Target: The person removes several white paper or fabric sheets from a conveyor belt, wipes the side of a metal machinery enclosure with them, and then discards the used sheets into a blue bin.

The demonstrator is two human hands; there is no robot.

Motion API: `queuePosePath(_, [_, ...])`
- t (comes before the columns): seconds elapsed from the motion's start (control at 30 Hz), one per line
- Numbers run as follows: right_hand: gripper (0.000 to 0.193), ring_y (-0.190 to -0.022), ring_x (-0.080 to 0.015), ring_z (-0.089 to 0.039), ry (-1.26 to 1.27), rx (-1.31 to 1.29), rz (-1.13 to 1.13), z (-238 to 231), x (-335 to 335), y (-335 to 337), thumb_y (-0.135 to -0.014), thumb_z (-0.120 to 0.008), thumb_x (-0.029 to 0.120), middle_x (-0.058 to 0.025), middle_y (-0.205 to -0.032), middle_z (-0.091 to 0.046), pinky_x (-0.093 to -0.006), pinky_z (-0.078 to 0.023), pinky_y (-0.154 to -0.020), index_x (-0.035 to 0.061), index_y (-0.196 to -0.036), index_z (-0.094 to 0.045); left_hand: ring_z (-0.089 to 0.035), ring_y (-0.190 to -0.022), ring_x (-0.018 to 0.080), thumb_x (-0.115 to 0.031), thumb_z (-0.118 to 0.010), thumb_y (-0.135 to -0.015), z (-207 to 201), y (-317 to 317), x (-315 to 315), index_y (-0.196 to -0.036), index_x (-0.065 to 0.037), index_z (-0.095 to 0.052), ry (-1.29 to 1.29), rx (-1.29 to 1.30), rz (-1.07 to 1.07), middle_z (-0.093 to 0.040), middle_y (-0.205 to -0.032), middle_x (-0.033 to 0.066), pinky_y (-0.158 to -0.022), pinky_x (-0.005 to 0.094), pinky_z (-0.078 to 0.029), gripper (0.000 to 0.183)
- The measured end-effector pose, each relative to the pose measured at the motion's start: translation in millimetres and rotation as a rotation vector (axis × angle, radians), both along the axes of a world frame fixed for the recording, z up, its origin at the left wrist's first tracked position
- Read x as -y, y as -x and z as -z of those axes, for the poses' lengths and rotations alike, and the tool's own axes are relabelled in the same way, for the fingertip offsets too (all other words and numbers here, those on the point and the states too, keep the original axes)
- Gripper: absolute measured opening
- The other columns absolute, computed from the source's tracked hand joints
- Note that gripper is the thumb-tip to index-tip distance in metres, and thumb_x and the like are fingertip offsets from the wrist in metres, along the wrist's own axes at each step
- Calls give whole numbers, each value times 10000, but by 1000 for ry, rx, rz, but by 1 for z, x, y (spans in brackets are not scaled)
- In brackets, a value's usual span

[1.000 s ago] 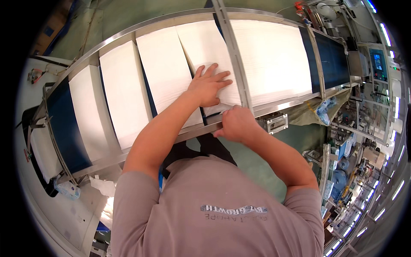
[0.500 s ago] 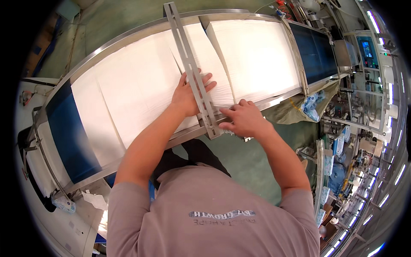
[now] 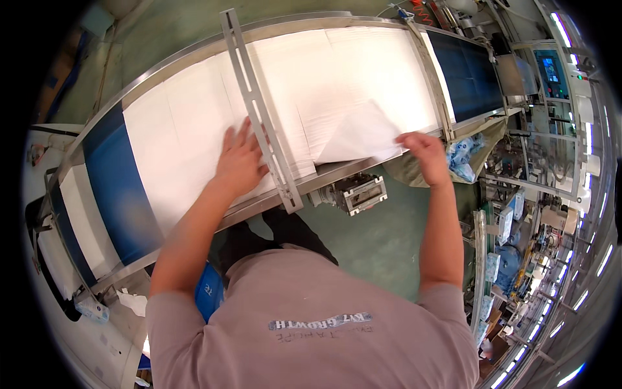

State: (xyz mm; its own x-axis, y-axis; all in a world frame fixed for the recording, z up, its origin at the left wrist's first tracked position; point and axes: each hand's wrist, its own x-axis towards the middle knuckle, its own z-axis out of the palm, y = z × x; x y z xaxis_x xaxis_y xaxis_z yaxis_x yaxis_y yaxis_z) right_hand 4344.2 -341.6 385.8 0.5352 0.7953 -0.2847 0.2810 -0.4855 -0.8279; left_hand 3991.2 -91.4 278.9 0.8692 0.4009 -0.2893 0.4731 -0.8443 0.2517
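Note:
White sheets (image 3: pixel 188 123), thin and soft like tissue or nonwoven, lie in overlapping layers along a blue conveyor belt (image 3: pixel 120 185). My left hand (image 3: pixel 240 163) rests on them with its fingers spread, just left of a slotted metal bar (image 3: pixel 258 107) that spans the belt. Farther right, my right hand (image 3: pixel 427 155) pinches the edge of a white sheet (image 3: pixel 363 135) by the belt's near rail. That sheet is lifted and folded over, blurred by motion. Exactly how the fingertips grip it is hard to make out.
A metal rail (image 3: pixel 337 170) runs along the belt's near side, with a motor-like metal unit (image 3: pixel 359 193) below it. A second crossbar (image 3: pixel 431 74) spans the belt at right. Beyond stand a cloth bag (image 3: pixel 495 139) with blue-white packaging and a machine panel (image 3: pixel 551 70).
My left hand has slid left, out from beneath the slotted bar. My right hand has moved right and now lifts a sheet's edge. The gap between the sheets right of the bar has closed.

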Motion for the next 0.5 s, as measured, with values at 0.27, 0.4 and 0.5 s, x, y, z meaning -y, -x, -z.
queuePosePath(0.27, [231,-926,-160,-643,-519,91,454,26,52,-88,-853,-639,-143,-40,-956,-673,-304,-537,-861,48,-980,-660,-272,-1581,395,-256,-760,-925,-11,86,10,-1454,-42,-579,75,221,-242,-419,-1647,160,-1255,575,-248,598])
queuePosePath(0.4, [655,-1121,-261,-633,187,409,-139,4,-14,-8,-826,-793,47,-76,-1373,-605,-381,-531,-979,148,-1444,-602,-326,-1545,395,-240,-774,-910,-19,101,25,-1385,-39,-637,81,255,-272,-468,-1603,160,-1242,555,-282,533])
queuePosePath(0.5, [524,-1169,-334,-652,328,612,-525,43,-6,-10,-814,-857,154,-119,-1263,-681,-441,-528,-1027,133,-1315,-704,-350,-1533,390,-215,-783,-898,-27,97,27,-1349,-38,-659,99,306,-240,-499,-1577,157,-1229,544,-304,500])
